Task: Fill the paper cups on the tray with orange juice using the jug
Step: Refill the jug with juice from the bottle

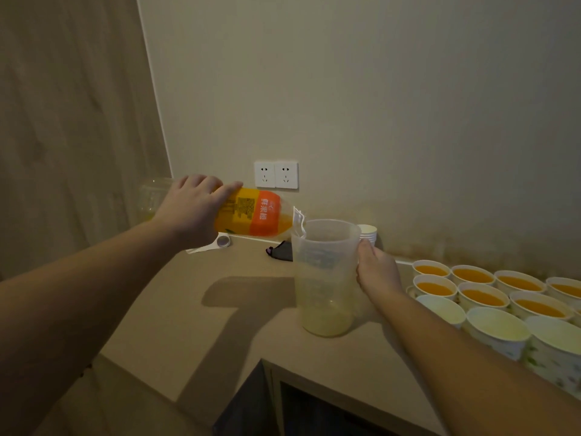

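Note:
My left hand grips an orange juice bottle tipped on its side, its mouth over the rim of a clear plastic jug. The jug stands on the counter with a little pale juice at its bottom. My right hand holds the jug at its handle side; the handle itself is hidden. To the right, several paper cups hold orange juice, and nearer cups look empty. The tray beneath them is not visible.
A stack of spare paper cups stands behind the jug by the wall. A bottle cap, a white strip and a dark object lie on the beige counter. Two wall sockets sit above.

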`<state>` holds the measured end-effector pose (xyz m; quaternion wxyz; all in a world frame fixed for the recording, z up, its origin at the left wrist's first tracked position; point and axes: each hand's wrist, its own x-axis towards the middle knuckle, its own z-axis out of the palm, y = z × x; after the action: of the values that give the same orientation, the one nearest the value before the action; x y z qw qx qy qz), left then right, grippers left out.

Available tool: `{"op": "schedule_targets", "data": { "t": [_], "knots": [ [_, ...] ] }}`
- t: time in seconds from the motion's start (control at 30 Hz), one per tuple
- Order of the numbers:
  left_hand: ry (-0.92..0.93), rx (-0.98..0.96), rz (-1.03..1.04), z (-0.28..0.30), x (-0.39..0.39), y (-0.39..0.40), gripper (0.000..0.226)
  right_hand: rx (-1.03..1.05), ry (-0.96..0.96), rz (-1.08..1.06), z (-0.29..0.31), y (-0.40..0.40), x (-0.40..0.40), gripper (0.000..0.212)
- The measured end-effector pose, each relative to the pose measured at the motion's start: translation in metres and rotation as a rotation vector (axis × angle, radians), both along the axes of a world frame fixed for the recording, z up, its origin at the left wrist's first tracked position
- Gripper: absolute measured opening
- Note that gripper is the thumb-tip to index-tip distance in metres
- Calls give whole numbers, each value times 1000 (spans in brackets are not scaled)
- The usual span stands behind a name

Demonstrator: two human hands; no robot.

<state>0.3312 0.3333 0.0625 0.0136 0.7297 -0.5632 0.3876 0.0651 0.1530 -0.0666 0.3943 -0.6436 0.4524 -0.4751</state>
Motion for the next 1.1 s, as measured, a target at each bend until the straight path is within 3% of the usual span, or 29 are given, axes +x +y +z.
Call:
{"op": "schedule_targets", "data": {
  "t": [1.1],
  "knots": [
    [-86,-12,-35,4,5,-2,106,15,-30,25,-7,-7,3,71]
  ]
}}
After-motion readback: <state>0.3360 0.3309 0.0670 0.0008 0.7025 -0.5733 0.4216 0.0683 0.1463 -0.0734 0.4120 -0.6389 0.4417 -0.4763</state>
